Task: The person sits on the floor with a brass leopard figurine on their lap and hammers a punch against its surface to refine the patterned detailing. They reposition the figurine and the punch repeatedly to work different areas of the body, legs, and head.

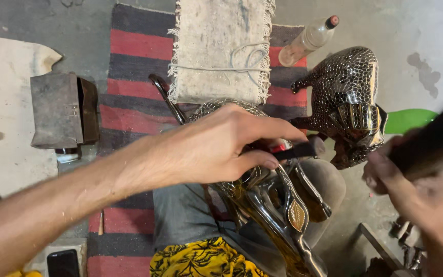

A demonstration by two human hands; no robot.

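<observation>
Our left hand (216, 149) pinches a dark punch (296, 150) against the embossed metal figure (278, 205); right hand (411, 184) grips a blurred hammer handle (431, 141) (fingers closed).

Concrete floor (426, 31) carries a striped rug (134, 56), plastic bottle (308, 40), perhaps a metal block (57, 110).

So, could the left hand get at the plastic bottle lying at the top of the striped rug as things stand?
Probably yes, once it lets go. The left hand is pinching a dark punch-like tool against the metal figure. The plastic bottle lies beyond it, with only the fringed cloth beside the path.
</observation>
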